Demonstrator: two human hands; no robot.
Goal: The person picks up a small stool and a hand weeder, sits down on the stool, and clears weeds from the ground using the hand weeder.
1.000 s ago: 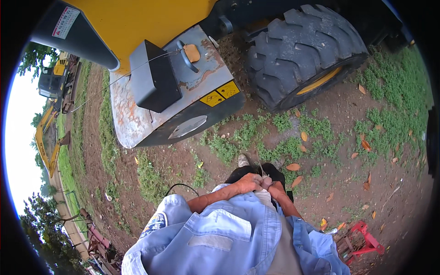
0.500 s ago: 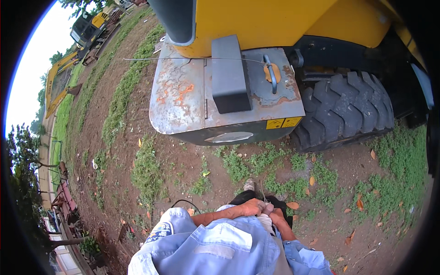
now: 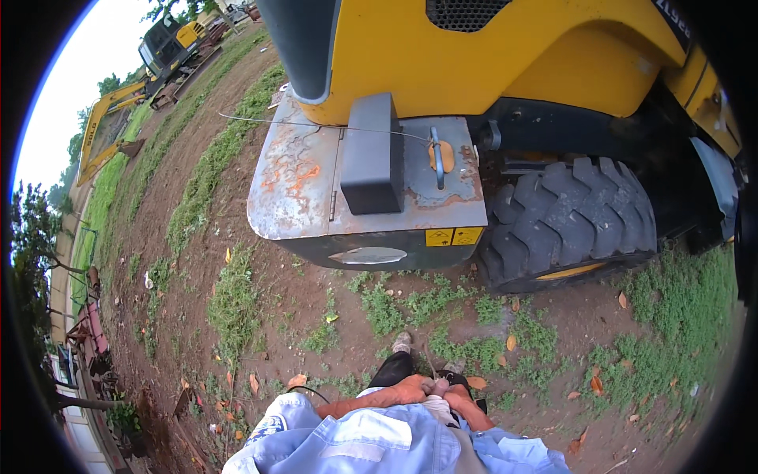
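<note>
My left hand (image 3: 412, 388) and my right hand (image 3: 452, 393) are together in front of my waist, low in the picture. Their fingers are curled and the hands nearly meet. What they hold, if anything, is too small and hidden to make out. Pale cloth (image 3: 439, 409) shows just below them, between the forearms. A thin, light streak rises from beside the hands toward the ground; I cannot tell what it is. My light blue jacket (image 3: 371, 446) fills the lower edge.
Ahead stands a yellow machine (image 3: 410, 63) with a rusty grey metal box (image 3: 292, 189), a dark boxy cover (image 3: 371, 158), a handle (image 3: 437, 158) and a large tyre (image 3: 576, 221). A thin wire crosses the box top. An excavator (image 3: 110, 126) stands far left. Weeds and leaves dot the soil.
The view has tilted up a little and turned right, so more of the machine and tyre shows. My hands stay together at my waist; both shoes are now visible.
</note>
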